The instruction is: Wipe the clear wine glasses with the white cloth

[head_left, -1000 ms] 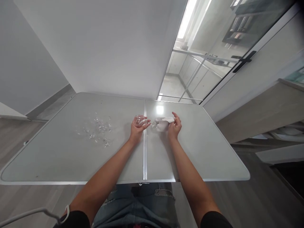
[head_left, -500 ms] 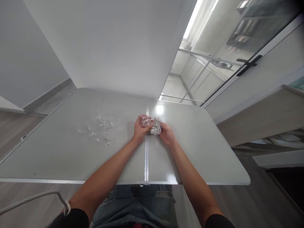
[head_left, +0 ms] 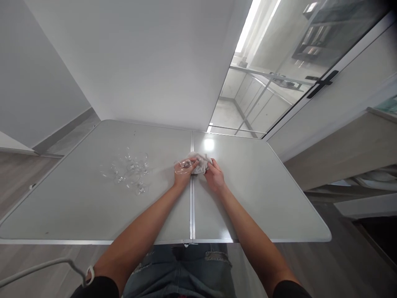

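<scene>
Far left, a white cable or wire loop (head_left: pixel 46 269) hung below the table edge, off the work area. On the left half of the grey folding table (head_left: pixel 77 215) sat a cluster of clear stemmed glasses (head_left: pixel 128 171), approx. six, though exact count was hard to tell since they're transparent and overlapping; they stood well apart from the hands.

At the table's centre seam, the left hand (head_left: pixel 182 174) was closed around a clear glass (head_left: pixel 185 164), fingers curled round the bowl, held just above the tabletop and tilted w/ its far end toward the right. Touching it on the right side, a white cloth (head_left: pixel 201 163) was bunched against the glass. The right hand (head_left: pixel 214 178) gripped that cloth, fingers closed on it and pressing it to the glass, so both hands met at the seam.

Judging from this, the step in hand looked like wiping/polishing the glass w/ the cloth, mid-rub. Which part of the glass the cloth covered (stem, foot or rim) couldn't be told; the cloth hid it. The next move would prob. call for turning the glass in the left hand while the right kept light, even pressure w/ the cloth, since thin glass could snap at the stem if twisted hard.

Right of the hands the table half was bare, w/ a light glare spot (head_left: pixel 209 144) near the back edge. Beyond it stood a glass door (head_left: pixel 279 74) w/ a black handle (head_left: pixel 321 82).
</scene>
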Tool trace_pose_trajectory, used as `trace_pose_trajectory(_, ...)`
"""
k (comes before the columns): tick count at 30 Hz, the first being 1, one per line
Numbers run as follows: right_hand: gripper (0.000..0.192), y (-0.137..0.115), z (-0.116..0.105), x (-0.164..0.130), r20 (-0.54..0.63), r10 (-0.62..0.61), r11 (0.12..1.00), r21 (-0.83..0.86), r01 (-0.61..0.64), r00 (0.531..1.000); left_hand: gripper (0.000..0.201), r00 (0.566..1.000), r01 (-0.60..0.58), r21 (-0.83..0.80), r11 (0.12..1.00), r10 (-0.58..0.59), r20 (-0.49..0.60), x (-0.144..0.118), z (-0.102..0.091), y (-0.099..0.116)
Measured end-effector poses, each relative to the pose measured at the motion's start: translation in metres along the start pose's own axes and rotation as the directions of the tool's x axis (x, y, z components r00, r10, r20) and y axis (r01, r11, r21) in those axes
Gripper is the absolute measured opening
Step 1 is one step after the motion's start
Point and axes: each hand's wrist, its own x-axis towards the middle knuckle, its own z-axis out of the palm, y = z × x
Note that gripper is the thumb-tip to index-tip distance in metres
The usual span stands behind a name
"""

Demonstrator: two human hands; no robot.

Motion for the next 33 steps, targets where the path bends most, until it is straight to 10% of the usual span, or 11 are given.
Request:
trace_pose_trajectory(7,0.034,0.008,0.008,-0.003,0.079,-0.034,0.999,0.044,0.030,0.996,0.028,0.995,0.021,-0.056,0.998,-0.016,0.103,-0.004,0.002,0.008)
trace_pose_trajectory(11,0.037,0.013,0.009,-0.003,0.137,0.061,0.996,0.052,-0.068,0.989,0.028,1.000,-0.026,-0.030,0.999,0.025,-0.017,-0.002,0.001,0.009)
trace_pose_trajectory(20,0.038,0.011,0.006,-0.003,0.081,-0.033,0.999,0.033,0.030,0.996,0.026,0.997,-0.003,-0.028,1.000,0.006,0.077,-0.005,0.001,0.008)
trace_pose_trajectory(25,0.046,0.019,-0.005,0.003,0.064,0.027,0.988,-0.154,-0.017,0.998,0.028,0.997,-0.047,0.003,0.999,0.048,-0.056,0.000,-0.001,0.004)
trace_pose_trajectory(33,0.037,0.012,0.000,0.002,0.013,-0.067,0.998,-0.005,0.067,0.998,0.027,0.998,-0.059,0.014,0.998,0.059,0.008,-0.006,0.001,0.003)
